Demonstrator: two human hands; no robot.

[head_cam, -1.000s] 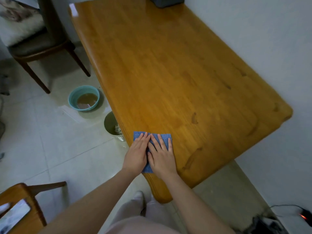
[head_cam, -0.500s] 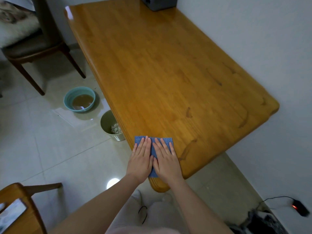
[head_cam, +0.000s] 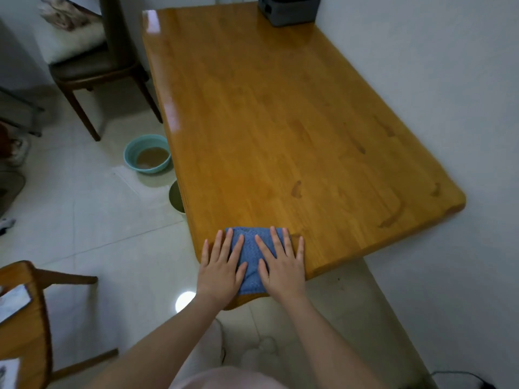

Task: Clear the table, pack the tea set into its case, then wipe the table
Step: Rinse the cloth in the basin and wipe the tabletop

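A folded blue cloth [head_cam: 250, 256] lies on the near left corner of the wooden table [head_cam: 280, 130]. My left hand [head_cam: 222, 269] and my right hand [head_cam: 282, 265] press flat on it side by side, fingers spread, the left one partly over the table's edge. A grey case [head_cam: 289, 8] stands at the table's far end by the wall. Faint streaks mark the wood near the right corner.
A teal basin [head_cam: 147, 154] of brownish water sits on the tiled floor left of the table, with a small bin [head_cam: 175, 196] half under the edge. A dark chair [head_cam: 92, 66] stands far left, a wooden chair [head_cam: 28, 318] near left. The white wall runs along the right.
Both hands have stayed flat on the cloth at the near corner. They have spread a little apart, showing more blue between them. My view has shifted, and the grey case now shows.
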